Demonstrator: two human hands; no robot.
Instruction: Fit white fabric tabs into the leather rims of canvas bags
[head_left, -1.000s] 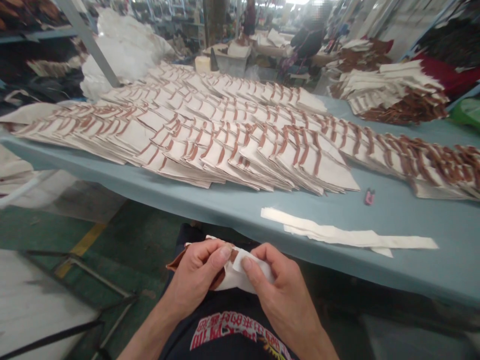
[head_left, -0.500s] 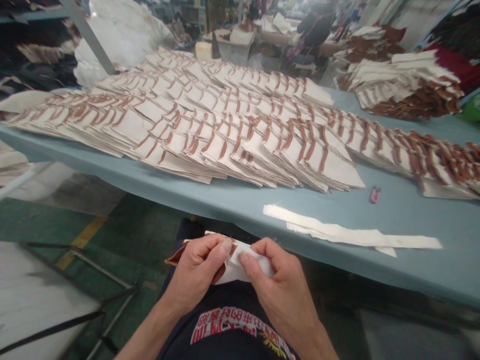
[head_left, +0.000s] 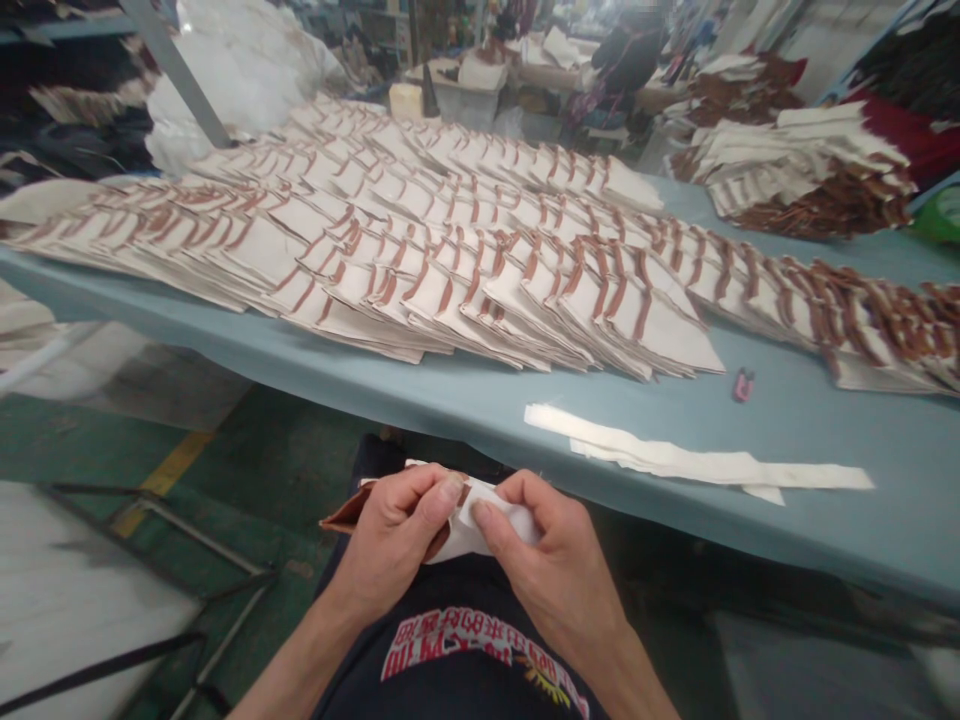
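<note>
"Head view: who holds what?"

"Left hand (head_left: 405,525) pinches a brown-and-white cloth (head_left: 459,541), lower middle; right hand (head_left: 551,545) pinches a white piece (head_left: 519,519) against it."

"And on the table (head_left: 442,395)?"

"White strips (head_left: 667,458), lower right, below a pink tool (head_left: 742,386); cloth stacks (head_left: 517,280) above."

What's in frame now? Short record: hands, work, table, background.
left hand: pinching the cloth piece, brown flap sticking out past it
right hand: gripping white fabric at the cloth piece's other end
work position: above the lap, off the table
on table: overlapping rows of cream-and-brown pieces; white strips near the close edge; small pink object beyond them
background: another person, blurred
unclear: whether the white fabric is separate from the cloth piece
</note>
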